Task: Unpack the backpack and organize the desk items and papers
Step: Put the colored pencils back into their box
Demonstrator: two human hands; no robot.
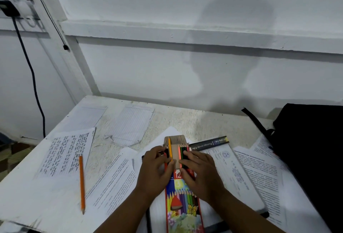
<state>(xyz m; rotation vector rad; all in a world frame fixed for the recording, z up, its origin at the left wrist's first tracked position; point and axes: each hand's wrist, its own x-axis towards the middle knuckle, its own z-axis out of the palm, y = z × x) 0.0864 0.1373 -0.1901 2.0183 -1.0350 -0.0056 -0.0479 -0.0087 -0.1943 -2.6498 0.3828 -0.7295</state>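
Item 1: coloured-pencil box, lower centre of frame, lying flat on papers w/ flap end pointing to the top. We keep it flat so pencils slide in w/o spilling.

Item 2: left hand, centre; fingers curled, pinching a yellow pencil at the box mouth, prob. feeding it in.

Item 3: right hand, just right of centre; fingers laid straight over the pencil row, pressing it down so nothing rolls out.

Item 4: loose orange pencil, lower left, apart from box; not yet collected.

Item 5: backpack, right edge, on the desk; whether emptied, cannot tell.

Item 6: printed sheets, scattered left & right; black file just beyond box. Unsorted, we judge.
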